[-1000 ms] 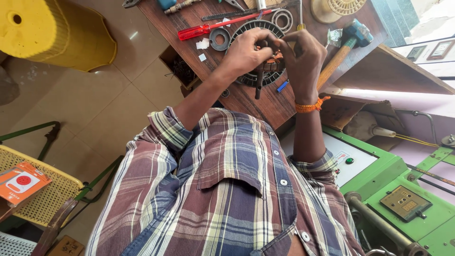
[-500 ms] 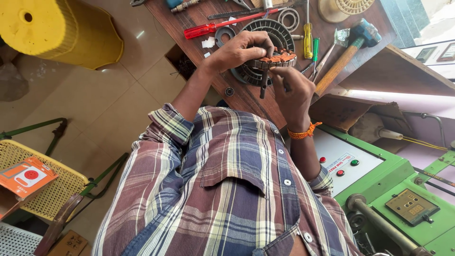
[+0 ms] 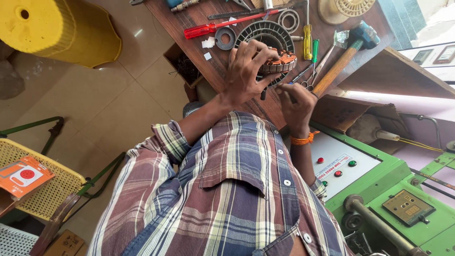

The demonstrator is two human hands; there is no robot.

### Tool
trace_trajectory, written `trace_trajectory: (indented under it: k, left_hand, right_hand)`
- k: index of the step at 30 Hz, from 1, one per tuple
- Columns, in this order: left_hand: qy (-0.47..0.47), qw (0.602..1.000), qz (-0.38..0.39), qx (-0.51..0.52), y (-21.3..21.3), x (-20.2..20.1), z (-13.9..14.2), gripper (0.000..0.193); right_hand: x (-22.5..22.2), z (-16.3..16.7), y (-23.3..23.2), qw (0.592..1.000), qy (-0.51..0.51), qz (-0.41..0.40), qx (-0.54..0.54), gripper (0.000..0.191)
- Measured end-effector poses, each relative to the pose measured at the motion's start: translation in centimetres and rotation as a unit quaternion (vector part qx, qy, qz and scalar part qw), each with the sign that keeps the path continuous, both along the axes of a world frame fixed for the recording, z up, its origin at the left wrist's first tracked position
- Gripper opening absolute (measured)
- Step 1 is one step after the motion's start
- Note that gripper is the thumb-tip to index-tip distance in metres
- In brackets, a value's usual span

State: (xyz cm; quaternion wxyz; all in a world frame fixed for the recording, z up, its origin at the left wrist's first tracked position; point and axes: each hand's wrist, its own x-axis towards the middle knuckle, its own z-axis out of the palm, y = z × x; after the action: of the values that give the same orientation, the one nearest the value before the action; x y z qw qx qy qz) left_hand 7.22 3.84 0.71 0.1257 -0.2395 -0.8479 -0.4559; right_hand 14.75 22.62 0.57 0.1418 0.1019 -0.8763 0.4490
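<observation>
My left hand (image 3: 247, 71) grips a round motor stator with copper windings (image 3: 280, 61), held just above the brown workbench (image 3: 201, 59) over a black ribbed round cover (image 3: 265, 32). A short dark stub hangs below that hand. My right hand (image 3: 297, 102), with an orange thread at the wrist, sits a little nearer my body, fingers curled around a thin dark strand that runs towards the stator. My checked shirt fills the lower part of the view.
On the bench lie a red screwdriver (image 3: 208, 29), a yellow screwdriver (image 3: 308, 40), a hammer (image 3: 339, 66), scissors (image 3: 305, 81) and metal rings (image 3: 225, 38). A green machine (image 3: 379, 189) stands at the right, a yellow drum (image 3: 61, 31) at the far left, a yellow mesh chair (image 3: 45, 194) at the near left.
My right hand has come off the stator and drawn back towards my body. My left hand keeps hold of the stator and has turned it slightly.
</observation>
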Motion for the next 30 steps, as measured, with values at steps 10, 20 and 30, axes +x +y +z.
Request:
trace_trajectory:
  k: [10, 20, 30]
  left_hand:
    - [0.055, 0.992, -0.070, 0.087, -0.4, -1.9, -4.3, 0.041]
    - [0.072, 0.992, -0.069, 0.072, -0.8, -1.9, -2.2, 0.040]
    - [-0.267, 0.959, -0.046, 0.078, 1.6, -5.4, -0.9, 0.023]
  right_hand:
    - [-4.4, 3.5, 1.5, 0.999, 0.030, -0.010, 0.022, 0.009]
    - [-8.4, 4.3, -0.3, 0.998, 0.009, -0.008, 0.058, 0.011]
    - [-9.1, 4.0, -0.5, 0.997, 0.019, -0.050, 0.059, 0.015]
